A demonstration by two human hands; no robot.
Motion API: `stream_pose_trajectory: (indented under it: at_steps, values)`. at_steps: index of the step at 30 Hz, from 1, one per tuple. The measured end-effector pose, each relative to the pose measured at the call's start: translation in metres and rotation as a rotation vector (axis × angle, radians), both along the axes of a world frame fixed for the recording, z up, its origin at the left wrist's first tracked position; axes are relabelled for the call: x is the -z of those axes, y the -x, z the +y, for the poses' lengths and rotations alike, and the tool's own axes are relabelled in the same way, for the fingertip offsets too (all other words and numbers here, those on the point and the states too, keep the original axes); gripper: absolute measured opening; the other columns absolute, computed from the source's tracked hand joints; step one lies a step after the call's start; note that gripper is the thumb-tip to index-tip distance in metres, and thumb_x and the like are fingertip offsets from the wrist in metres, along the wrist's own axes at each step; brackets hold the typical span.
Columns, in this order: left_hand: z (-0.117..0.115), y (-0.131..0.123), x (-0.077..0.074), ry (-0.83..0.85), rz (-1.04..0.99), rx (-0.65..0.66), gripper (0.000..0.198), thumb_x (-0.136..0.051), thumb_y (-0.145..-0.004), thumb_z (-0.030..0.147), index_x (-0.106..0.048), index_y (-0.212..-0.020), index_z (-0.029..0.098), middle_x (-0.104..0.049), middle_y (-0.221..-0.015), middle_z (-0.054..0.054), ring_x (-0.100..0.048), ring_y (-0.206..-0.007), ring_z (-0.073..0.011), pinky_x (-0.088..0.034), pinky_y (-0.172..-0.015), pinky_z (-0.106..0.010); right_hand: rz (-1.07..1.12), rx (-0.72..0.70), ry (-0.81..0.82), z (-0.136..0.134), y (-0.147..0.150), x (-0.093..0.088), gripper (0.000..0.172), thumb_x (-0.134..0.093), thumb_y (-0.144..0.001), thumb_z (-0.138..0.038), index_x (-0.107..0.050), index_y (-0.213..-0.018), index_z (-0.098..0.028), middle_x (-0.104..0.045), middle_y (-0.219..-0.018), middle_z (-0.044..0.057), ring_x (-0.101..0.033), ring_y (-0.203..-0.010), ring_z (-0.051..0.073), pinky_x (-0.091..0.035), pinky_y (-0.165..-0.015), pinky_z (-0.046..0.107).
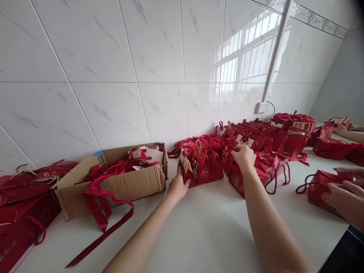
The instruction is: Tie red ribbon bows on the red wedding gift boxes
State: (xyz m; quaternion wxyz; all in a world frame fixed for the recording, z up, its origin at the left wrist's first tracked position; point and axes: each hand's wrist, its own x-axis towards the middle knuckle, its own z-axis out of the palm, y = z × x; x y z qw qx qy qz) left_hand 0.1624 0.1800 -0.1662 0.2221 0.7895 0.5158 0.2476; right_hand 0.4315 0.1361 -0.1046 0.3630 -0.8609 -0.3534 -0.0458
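Observation:
My left hand (178,185) is closed on the near left side of a red gift box (186,168), which has a pale printed panel. Beside it, touching or nearly so, stand peaked red gift boxes (200,165) with gold print and a looped top. My right hand (245,156) is pinched among the boxes farther right, its fingertips against red card; what they grip is hidden. Just below that hand sits another red box (236,181) with a gold pattern. A white tag (244,141) shows right behind the fingers.
An open cardboard box (136,184) of red ribbons stands left, with a ribbon (106,237) trailing over the white table (204,235). Red gift bags (25,216) fill the far left. At right, another person's hands (348,193) touch a corded red box (321,191). Rows of boxes line the tiled wall.

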Motion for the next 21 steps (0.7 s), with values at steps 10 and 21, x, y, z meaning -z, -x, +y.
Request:
stream_pose_trajectory:
  at_steps: [10, 21]
  values:
    - [-0.002, -0.046, 0.021, -0.092, -0.024, 0.047, 0.072, -0.055, -0.081, 0.021, -0.023, -0.144, 0.005, -0.052, -0.121, -0.022, -0.051, -0.116, -0.0309, -0.040, -0.097, -0.039, 0.057, -0.049, -0.032, 0.004, -0.015, -0.003, 0.031, -0.052, -0.090, -0.037, -0.060, -0.108, -0.013, -0.064, -0.108, 0.010, -0.058, -0.104, 0.022, -0.044, -0.091, 0.040]
    - [0.001, -0.077, 0.036, -0.158, -0.104, 0.031, 0.071, -0.052, -0.083, 0.023, -0.020, -0.145, 0.009, -0.044, -0.122, -0.019, -0.045, -0.120, -0.0313, -0.036, -0.103, -0.042, 0.081, -0.060, -0.204, -0.005, -0.030, 0.006, 0.051, -0.086, -0.035, -0.049, -0.058, -0.067, -0.021, -0.064, -0.083, 0.013, -0.061, -0.089, 0.033, -0.046, -0.078, 0.047]
